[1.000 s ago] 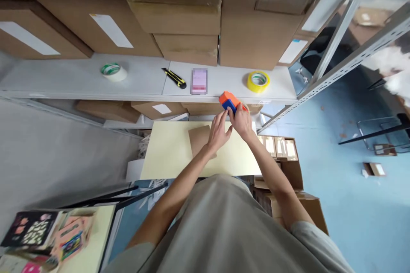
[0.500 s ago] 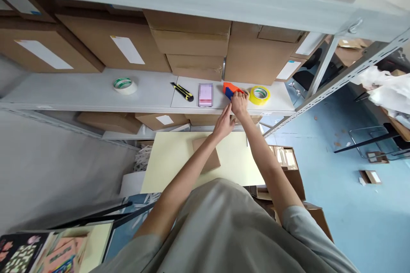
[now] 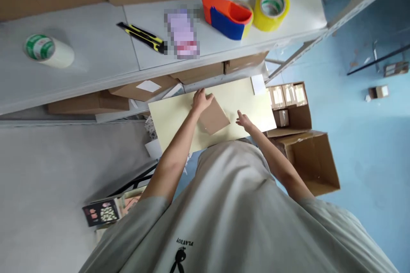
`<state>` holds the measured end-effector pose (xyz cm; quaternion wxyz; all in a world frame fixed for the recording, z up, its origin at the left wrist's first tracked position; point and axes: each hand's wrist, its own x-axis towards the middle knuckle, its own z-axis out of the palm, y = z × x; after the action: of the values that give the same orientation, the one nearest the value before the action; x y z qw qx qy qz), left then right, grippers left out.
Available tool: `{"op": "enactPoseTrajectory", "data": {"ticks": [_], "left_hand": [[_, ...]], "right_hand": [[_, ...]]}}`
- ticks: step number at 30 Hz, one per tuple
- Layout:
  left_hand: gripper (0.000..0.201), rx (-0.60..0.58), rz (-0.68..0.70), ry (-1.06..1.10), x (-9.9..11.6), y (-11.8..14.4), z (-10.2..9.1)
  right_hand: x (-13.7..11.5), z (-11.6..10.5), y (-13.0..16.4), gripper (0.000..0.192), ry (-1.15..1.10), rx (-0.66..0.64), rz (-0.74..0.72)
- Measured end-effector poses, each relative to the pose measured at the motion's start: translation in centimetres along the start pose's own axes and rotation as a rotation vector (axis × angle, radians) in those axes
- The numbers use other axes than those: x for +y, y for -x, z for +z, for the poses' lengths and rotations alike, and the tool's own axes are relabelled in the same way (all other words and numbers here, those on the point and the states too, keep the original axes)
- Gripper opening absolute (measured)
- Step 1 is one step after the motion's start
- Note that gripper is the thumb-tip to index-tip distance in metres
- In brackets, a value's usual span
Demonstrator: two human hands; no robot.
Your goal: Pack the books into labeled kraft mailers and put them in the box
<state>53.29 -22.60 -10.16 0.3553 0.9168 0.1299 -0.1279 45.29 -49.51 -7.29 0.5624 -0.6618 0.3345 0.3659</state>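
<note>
A small brown cardboard box (image 3: 215,116) lies at a slant on the pale yellow board (image 3: 168,121) in front of my body. My left hand (image 3: 201,101) is at the box's far left end, its thumb and fingers bent around that end. To the right of the box, my right hand (image 3: 244,121) hovers over the board with its fingers apart and nothing in it. The orange and blue tape dispenser (image 3: 226,16) rests on the grey shelf above, away from both hands.
Along the shelf (image 3: 99,30) lie a clear tape roll (image 3: 272,8), a pixelated phone (image 3: 183,34), a black and yellow utility knife (image 3: 142,37) and a white tape roll (image 3: 49,51). Open cardboard cartons (image 3: 315,162) stand on the floor at right.
My right hand has let go of the tape dispenser and come down over the board. My left hand has moved from the shelf edge to the cardboard box. The view has tilted down.
</note>
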Motion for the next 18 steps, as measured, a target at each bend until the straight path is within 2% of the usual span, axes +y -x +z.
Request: {"op": "enactPoseTrajectory", "data": {"ticks": [1, 3, 5, 7, 10, 13, 16, 18], "left_hand": [[0.07, -0.058, -0.04, -0.038, -0.2, -0.4, 0.1], [0.07, -0.175, -0.117, -0.102, -0.4, -0.9, 0.3], [0.072, -0.229, -0.137, -0.123, -0.7, -0.8, 0.1], [0.07, -0.202, -0.089, -0.084, -1.4, -0.2, -0.5], [0.065, -0.097, 0.013, 0.048, -3.1, 1.4, -1.9], [0.062, -0.008, 0.05, 0.194, -5.2, 4.4, -2.6], [0.056, -0.022, 0.057, 0.323, -6.8, 8.6, -1.7], [0.053, -0.04, 0.049, 0.38, -7.5, 11.3, -0.6]], "right_hand": [[1.3, 0.6, 0.0, 0.067, -0.128, -0.027, 0.121], [2.9, 1.9, 0.2, 0.068, -0.317, -0.025, 0.254], [3.5, 2.9, 0.6, 0.073, -0.436, -0.045, 0.269], [3.7, 3.4, 1.2, 0.076, -0.51, -0.035, 0.235], [4.2, 3.0, 2.6, 0.074, -0.554, 0.011, 0.104], [4.8, 1.8, 3.8, 0.068, -0.507, 0.045, -0.112], [5.1, 0.6, 4.3, 0.065, -0.413, 0.079, -0.316], [5.0, 0.1, 4.1, 0.068, -0.339, 0.093, -0.387]]}}
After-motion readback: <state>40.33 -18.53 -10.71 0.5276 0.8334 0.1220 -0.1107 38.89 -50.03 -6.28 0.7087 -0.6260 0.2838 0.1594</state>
